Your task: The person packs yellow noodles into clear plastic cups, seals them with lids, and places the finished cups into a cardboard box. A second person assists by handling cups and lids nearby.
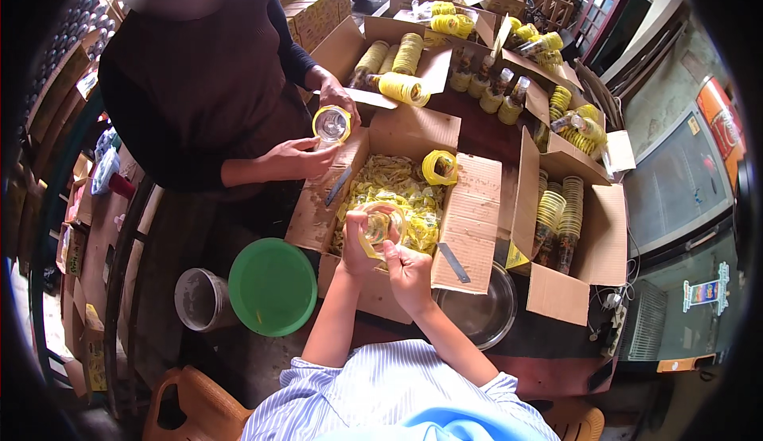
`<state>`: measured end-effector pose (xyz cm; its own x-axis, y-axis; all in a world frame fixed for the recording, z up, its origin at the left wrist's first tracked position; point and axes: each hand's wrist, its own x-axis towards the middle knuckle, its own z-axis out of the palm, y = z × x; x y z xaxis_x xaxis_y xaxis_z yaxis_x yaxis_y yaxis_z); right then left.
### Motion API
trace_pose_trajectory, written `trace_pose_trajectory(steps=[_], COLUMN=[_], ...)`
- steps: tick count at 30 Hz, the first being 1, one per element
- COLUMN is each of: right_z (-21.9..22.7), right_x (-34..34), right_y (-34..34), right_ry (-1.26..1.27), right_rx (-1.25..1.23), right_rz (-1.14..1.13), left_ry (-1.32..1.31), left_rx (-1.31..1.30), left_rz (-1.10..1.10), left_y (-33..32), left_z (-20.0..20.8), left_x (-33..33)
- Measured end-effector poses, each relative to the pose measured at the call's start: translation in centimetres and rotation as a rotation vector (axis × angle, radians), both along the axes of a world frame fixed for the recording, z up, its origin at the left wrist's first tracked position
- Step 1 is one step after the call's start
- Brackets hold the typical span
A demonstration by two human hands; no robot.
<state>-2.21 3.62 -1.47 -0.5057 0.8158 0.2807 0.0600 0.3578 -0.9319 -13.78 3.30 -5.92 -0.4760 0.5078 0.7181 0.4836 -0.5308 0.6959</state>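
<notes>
Over the open carton I hold a clear plastic cup (386, 217) with a yellow band around it. My left hand (357, 244) is closed around the cup's left side. Thumb and fingers of my right hand (410, 277) pinch at its near side, where a loose yellow strip (368, 246) shows. Below lies a heap of crumpled yellow wrappers (413, 180) inside the cardboard carton (482, 203). A yellow-rimmed cup (439, 168) rests at the carton's far right corner. One flat metal blade (454, 263) lies on the right flap, another blade (338, 186) on the left flap.
Across from me, a person (270, 161) holds a similar cup (331, 125). A green basin (273, 287) and white bucket (201, 299) stand left, a metal bowl (489, 314) right. Cartons of stacked cups (569, 214) and several bottles (494, 91) stand beyond.
</notes>
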Motion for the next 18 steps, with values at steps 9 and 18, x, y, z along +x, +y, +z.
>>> trace_pose_trajectory(steps=[9,18], right_z=[-0.2,-0.5], right_x=[-0.2,0.4], right_y=[-0.3,0.5], right_ry=[0.092,0.004], right_rx=[0.013,-0.051], right_rz=[-0.028,-0.017], left_ry=[-0.207,-0.044], left_rx=[-0.127,-0.115], left_rz=[-0.386,-0.225], left_y=[0.4,0.5], left_z=[-0.5,-0.9], left_x=[-0.6,-0.5])
